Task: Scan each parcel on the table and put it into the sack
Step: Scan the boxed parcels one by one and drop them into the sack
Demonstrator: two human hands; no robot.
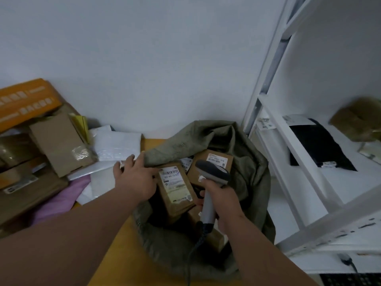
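Left hand spread flat, fingers loose, holding nothing, at the sack mouth — right hand wrapped round the scanner. A labelled parcel sits inside the sack; next, likely reach left for the parcels piled on the tabletop.

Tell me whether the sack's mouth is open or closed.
Open: the sack gapes, showing labelled parcels inside, one brown box standing out of its mouth.

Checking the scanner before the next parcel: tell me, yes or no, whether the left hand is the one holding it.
No, the right hand grips the scanner over the sack, while the left hand lies open.
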